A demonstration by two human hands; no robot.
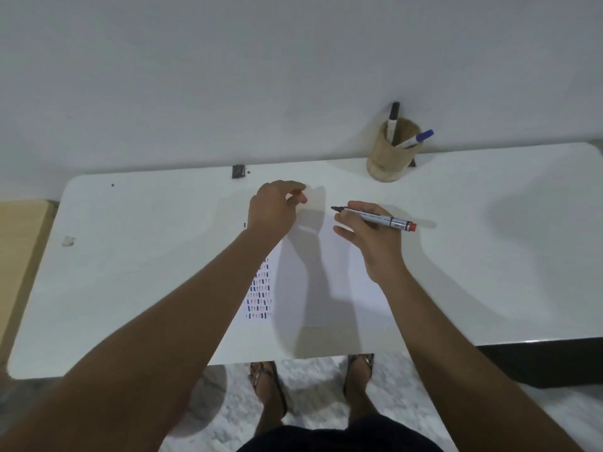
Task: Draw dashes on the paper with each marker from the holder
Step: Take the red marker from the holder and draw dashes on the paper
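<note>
A white sheet of paper [329, 288] lies on the white table [146, 256], with columns of blue, red and dark dashes [260, 295] along its left side. My right hand [368, 236] holds an uncapped marker [375, 217] with a red end, its dark tip pointing left, above the paper's top. My left hand [274, 207] hovers to the left of that tip and pinches a small red cap [303, 198] in its fingertips. A round wooden holder [390, 154] stands at the table's back edge with a black-capped marker [394, 120] and a blue-capped marker [416, 139] in it.
A small dark object [238, 171] sits at the table's back edge and a crumpled white scrap [68, 241] lies near the left edge. A grey wall rises behind the table. My sandalled feet [267, 383] stand on the marbled floor below the front edge.
</note>
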